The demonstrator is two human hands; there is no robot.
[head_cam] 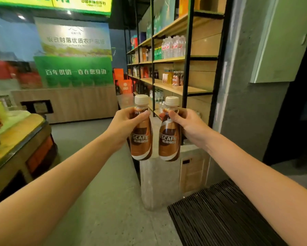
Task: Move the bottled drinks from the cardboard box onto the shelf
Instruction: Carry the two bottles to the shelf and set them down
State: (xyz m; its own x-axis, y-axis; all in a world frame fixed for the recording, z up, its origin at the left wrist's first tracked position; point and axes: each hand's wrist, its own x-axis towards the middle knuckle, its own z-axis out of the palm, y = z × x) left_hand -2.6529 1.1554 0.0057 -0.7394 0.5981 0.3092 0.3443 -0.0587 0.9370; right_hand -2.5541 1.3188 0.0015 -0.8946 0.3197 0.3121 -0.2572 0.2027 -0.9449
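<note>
The left hand curls its fingers and thumb round the neck of one coffee bottle; the right hand grips a second coffee bottle the same way. Both bottles are held in the air side by side, near but apart, long axes close to vertical, cream caps up. They are smooth, waisted plastic with glossy brown labels, in front of the wood-and-black-metal shelf.

Shelf ahead of me, to my right: black frame, wooden boards. One board carries clear water bottles beside green bottles; the board below carries orange and brown bottles. Lower rows are blurred, possibly more water.
</note>
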